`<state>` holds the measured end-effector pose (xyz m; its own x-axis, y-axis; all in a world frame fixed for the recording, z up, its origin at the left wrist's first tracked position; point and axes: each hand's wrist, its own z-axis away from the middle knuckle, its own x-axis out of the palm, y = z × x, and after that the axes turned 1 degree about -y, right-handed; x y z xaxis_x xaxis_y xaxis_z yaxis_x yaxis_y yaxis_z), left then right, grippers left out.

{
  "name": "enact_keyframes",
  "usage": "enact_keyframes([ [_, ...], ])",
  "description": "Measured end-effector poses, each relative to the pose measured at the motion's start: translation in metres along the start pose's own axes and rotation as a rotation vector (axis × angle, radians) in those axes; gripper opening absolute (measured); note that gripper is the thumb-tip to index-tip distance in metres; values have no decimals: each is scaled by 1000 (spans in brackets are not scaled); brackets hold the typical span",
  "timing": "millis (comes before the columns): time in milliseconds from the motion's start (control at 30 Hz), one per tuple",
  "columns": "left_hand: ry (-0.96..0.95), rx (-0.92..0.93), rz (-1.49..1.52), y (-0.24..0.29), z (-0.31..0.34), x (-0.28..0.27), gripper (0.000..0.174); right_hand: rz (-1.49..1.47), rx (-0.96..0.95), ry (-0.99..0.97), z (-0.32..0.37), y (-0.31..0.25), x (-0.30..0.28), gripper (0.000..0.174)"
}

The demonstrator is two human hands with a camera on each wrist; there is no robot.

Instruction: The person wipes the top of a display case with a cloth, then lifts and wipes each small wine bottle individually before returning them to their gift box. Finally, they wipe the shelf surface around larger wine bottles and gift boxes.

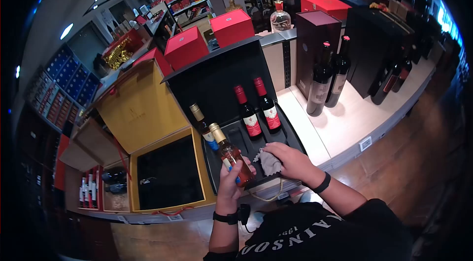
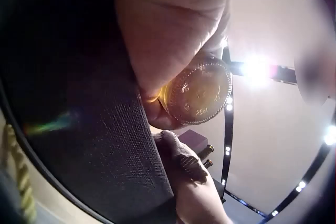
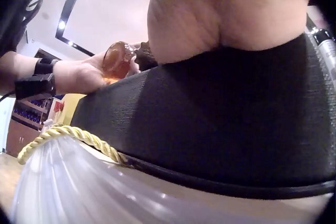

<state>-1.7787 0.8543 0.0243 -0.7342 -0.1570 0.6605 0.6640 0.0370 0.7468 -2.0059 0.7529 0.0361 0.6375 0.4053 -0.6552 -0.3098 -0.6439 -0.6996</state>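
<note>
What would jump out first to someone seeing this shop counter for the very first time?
The amber bottle with a gold cap, gripped by the left hand over the front of the open black gift box, catches the eye first. Beside it the right hand holds a bunched grey cloth in the box's tray, where two red-capped bottles lie side by side. Left of it stands an open yellow box.

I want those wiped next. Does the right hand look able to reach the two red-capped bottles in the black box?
Probably yes: the right hand, holding a grey cloth, rests in the black box just short of the red-capped bottles, nothing between.
</note>
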Motion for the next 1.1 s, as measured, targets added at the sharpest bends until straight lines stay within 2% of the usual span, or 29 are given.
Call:
enact_keyframes([
  [133,-25,-17,-133,3,1,8,42,90,-47,76,-4,2,9,65],
  [233,32,12,-261,2,-8,10,55,134,-38,147,-4,-11,11,63],
  [300,15,56,-256,7,-12,12,49,134,-30,197,-5,-4,17,63],
  [367,26,56,-202,4,-17,6,49,135,-37,332,-10,-3,21,65],
  [433,94,-5,-189,1,-19,2,49,169,59,402,-16,-11,20,69],
  [533,94,-22,-187,-3,-21,-4,49,29,166,559,-39,-24,22,76],
  [633,53,20,-237,-4,-22,-2,50,-92,144,458,-74,-59,21,75],
  [733,-17,66,-374,-7,-28,-4,46,44,-89,281,-96,-67,34,65],
  [767,-23,16,-412,-19,-34,-19,45,-1,-36,244,-94,-73,38,66],
  [833,-41,72,-249,-13,-31,-15,49,-38,-23,204,-91,-67,44,69],
  [933,66,98,-200,-19,-24,-12,52,-6,-44,144,-77,-67,40,71],
  [1033,67,173,-375,-25,-30,-18,58,-76,-43,95,-67,-61,30,71],
  [1100,87,99,-292,-19,-36,-16,57,-48,-86,58,-64,-63,24,69],
])
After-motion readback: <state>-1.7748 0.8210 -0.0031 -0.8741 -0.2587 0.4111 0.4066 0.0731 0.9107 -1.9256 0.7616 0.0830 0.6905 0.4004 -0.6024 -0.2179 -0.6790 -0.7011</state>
